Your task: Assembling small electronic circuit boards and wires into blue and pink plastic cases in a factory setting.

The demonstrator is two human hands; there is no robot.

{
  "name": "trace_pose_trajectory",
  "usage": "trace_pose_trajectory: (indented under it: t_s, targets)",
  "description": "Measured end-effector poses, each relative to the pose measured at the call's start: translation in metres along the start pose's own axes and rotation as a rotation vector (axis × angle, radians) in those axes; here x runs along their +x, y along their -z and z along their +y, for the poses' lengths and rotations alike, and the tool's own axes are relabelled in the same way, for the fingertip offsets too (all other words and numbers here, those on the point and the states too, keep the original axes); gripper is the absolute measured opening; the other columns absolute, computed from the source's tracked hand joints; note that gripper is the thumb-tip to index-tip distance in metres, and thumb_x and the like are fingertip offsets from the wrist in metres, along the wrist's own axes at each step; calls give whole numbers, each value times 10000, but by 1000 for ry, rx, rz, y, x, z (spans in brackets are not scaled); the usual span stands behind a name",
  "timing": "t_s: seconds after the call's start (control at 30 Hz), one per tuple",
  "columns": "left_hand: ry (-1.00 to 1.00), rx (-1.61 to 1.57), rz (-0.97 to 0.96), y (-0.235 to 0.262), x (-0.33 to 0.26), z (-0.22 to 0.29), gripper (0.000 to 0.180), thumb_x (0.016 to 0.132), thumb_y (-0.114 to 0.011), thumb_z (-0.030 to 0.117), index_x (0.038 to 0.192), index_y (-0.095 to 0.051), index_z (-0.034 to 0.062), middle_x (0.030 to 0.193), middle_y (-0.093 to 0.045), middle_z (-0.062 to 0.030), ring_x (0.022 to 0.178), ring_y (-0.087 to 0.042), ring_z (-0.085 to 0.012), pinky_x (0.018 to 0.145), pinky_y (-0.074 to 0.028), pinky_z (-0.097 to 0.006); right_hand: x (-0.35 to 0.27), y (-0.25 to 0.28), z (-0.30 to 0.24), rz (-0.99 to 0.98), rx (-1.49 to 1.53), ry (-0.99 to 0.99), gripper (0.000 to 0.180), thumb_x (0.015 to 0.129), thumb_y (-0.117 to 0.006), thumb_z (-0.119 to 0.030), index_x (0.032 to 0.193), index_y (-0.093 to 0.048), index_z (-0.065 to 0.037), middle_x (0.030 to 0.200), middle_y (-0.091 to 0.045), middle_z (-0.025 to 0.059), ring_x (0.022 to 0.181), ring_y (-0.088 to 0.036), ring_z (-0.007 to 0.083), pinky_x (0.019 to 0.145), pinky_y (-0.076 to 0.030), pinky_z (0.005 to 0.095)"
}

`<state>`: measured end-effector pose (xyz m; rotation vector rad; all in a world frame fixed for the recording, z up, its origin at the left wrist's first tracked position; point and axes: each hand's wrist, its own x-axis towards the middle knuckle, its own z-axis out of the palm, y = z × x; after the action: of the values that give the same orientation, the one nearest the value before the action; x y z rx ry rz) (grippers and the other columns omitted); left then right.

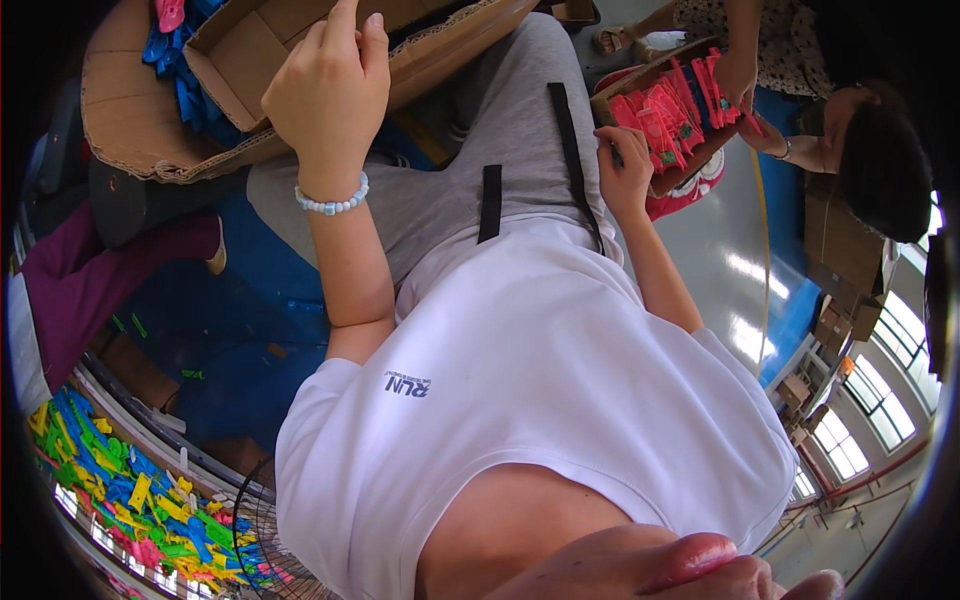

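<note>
My left hand (330, 95), with a pale beaded bracelet (332, 207) at its wrist, hovers over a large cardboard box (130, 95). Its thumb and index finger point away from me, apart from each other; the fingertips run to the upper picture edge. I see nothing held in it. Blue plastic pieces (195, 105) lie in that box, beside a smaller open carton (225, 70). My right hand (625, 175) is by my thigh, at the near side of a box (665, 180) of pinkish-red plastic pieces (655, 120). Its fingers are curled round something small and dark that I cannot make out.
On the right, another person's hand (737, 80) reaches into the box of red pieces, and a second hand (765, 137) is at its edge. A person in purple trousers (70, 270) is at the left. Multicoloured plastic pieces (150, 490) are heaped lower left, near a wire-guarded fan (260, 520).
</note>
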<state>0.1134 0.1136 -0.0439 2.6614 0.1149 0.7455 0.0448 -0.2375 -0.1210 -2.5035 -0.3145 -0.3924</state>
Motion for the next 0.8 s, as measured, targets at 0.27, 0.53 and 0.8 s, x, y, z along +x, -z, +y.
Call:
trace_pose_trajectory:
  t_s: [0.27,0.53,0.8]
  targets:
    - [-13,-12,11,-1,-2,-1,250,953,-627,367,1110,-721,196,752,-708,56,594,-671,-135,507,-493,-302,0,1,-1,-25,-1,1,168,813,-652,80,944,-693,-15,904,-687,114,894,-655,268,791,-517,345]
    - [-26,-43,28,-1,-2,-1,238,953,-634,342,1102,-722,178,758,-710,40,598,-673,-135,514,-496,-292,-1,0,0,-22,0,-6,156,818,-656,81,939,-692,-10,900,-685,112,900,-654,266,802,-514,342]
    - [-24,-38,13,2,0,1,237,950,-640,335,1100,-721,171,764,-710,40,600,-672,-128,512,-496,-290,-2,0,2,-30,6,-12,153,824,-654,81,942,-692,-9,898,-680,117,896,-654,258,789,-518,334]
